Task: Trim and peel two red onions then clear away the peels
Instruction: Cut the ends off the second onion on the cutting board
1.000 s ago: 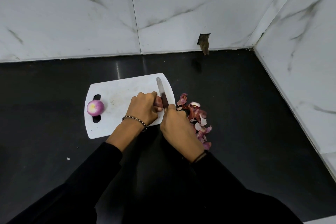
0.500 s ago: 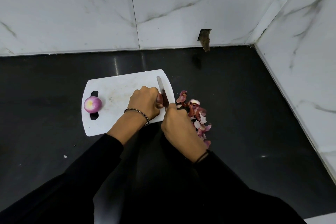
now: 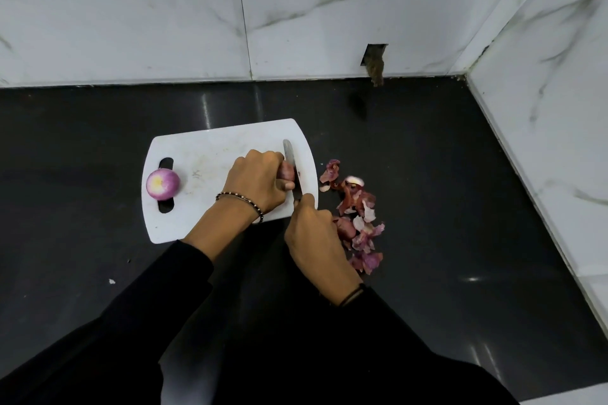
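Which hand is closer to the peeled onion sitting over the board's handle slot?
Left. The left hand is right of the peeled onion; the right hand, holding the knife, is farther right.

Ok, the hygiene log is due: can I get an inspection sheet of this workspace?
Surface: black countertop; white cutting board on it.
Job's things: peeled onion on the board's left end; second onion at the right end, the knife on it.
Clutter: peels heaped on the countertop right of the board; a white speck near the left sleeve.
Hands: left hand holds the second onion; right hand grips the knife.
Cables: nothing seen.
Surroundings: marble-look wall tiles, a hole in one.
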